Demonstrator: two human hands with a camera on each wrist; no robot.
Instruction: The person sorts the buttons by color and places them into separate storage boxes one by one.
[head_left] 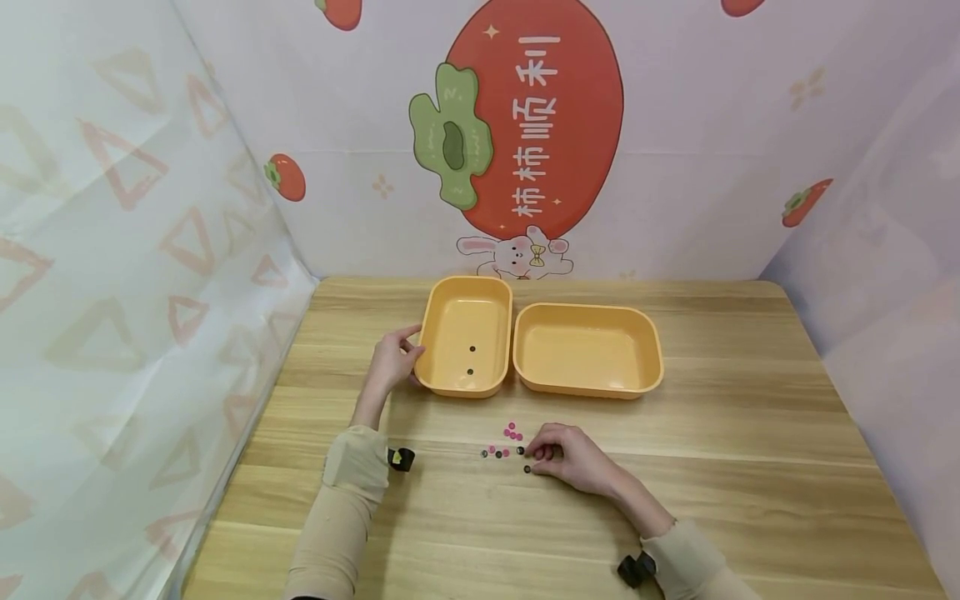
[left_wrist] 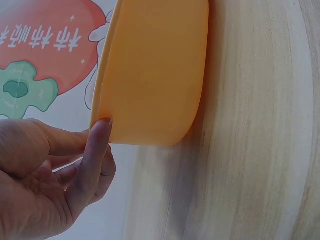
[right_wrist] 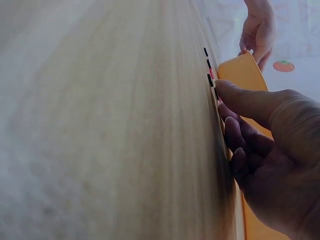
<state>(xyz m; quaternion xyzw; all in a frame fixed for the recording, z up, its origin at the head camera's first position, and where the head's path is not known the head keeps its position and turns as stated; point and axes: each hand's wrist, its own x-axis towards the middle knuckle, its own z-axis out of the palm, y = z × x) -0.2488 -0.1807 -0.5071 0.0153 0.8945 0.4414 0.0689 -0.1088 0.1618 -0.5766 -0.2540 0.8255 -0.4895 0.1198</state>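
At the left side of the left yellow-orange tray, my left hand pinches the rim between thumb and finger. The left wrist view shows these fingertips on the outer wall of that tray. Two small black round pieces, like buttons, lie inside it. My right hand is low over the table, thumb and forefinger apart, other fingers curled. Its forefinger tip is beside one black button, and its thumb tip is at another black button. Left of them lie several pink buttons and more dark ones.
A second yellow-orange tray lies lengthwise just right of the first. Both stand on a wood-grain table toward its back edge. A printed cloth hangs behind, and another lines the left side. Black wrist cameras jut out near the sleeves.
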